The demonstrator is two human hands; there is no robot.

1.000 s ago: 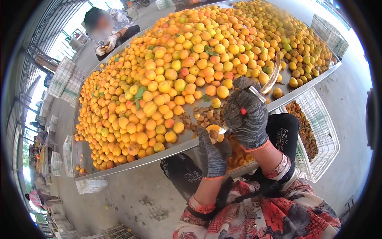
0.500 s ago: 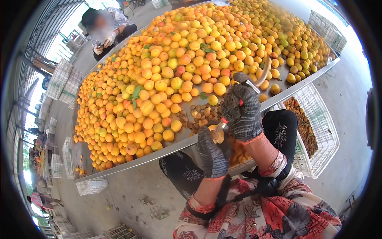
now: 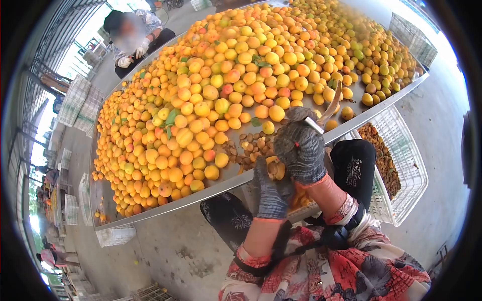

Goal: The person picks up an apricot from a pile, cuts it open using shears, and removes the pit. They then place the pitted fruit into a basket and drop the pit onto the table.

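Note:
My left hand (image 3: pixel 271 195), in a grey knit glove, is closed around a cut apricot (image 3: pixel 275 169) with its opening facing up. Close above it, my gloved right hand (image 3: pixel 300 148) grips a knife whose curved, tan handle (image 3: pixel 332 106) and metal collar (image 3: pixel 315 125) stick out past the knuckles; the blade is hidden. Just beyond my hands, brown apricot pits (image 3: pixel 258 147) lie in a small heap on the metal table. Whole orange-yellow apricots (image 3: pixel 201 108) are piled beyond them.
The metal table's raised rim (image 3: pixel 175 204) runs in front of my knees. At my right stands a white plastic crate (image 3: pixel 409 165) with brown pieces (image 3: pixel 384 165) inside. Orange pieces (image 3: pixel 300 198) lie below my hands. Another person (image 3: pixel 133 40) sits at the far left side.
My right hand has come down and turned, bringing its fingers closer to the apricot in my left hand. The blade end seen near the fruit before is now covered.

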